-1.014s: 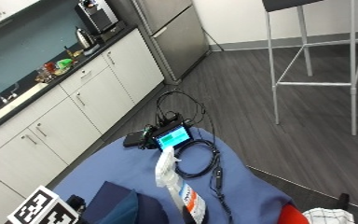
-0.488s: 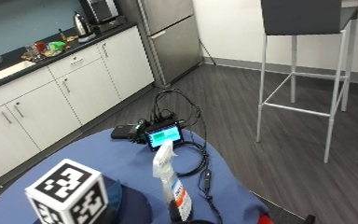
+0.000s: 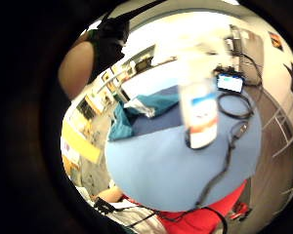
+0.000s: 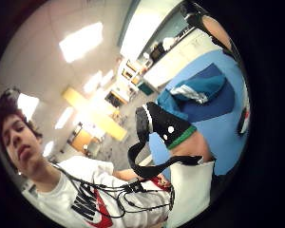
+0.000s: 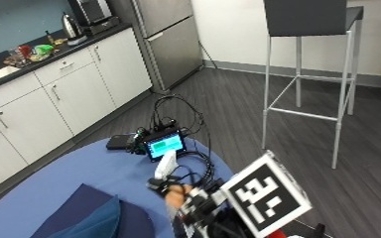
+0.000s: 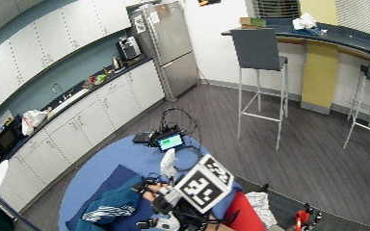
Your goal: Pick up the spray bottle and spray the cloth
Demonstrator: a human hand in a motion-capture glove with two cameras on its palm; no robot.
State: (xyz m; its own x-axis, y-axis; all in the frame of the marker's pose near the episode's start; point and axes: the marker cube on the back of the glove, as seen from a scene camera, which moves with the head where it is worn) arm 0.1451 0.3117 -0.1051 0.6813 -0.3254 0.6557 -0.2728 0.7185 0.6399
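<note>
A round blue table [image 5: 78, 173] fills the lower left of the outside view; a white spray bottle [image 5: 164, 166] stands upright on it near the centre of the frame, just in front of a small device with a lit screen [image 5: 164, 144] and a tangle of black cables [image 5: 197, 163]; the gloved right hand [image 5: 184, 198] sits low in the frame directly below the bottle, close to it, and whether its fingers are straight, curled or touching the bottle cannot be told; a teal cloth [image 5: 91, 223] lies bunched on a dark blue cloth [image 5: 72, 203] at the bottom left corner; in the wide outside view the bottle [image 6: 168, 163] stands at the frame's middle, the teal cloth [image 6: 111, 207] lower left of it; white kitchen cabinets [image 5: 52, 99] and a steel fridge [image 5: 167, 39] line the upper left; a tall stool [image 5: 309, 74] stands upper right
</note>
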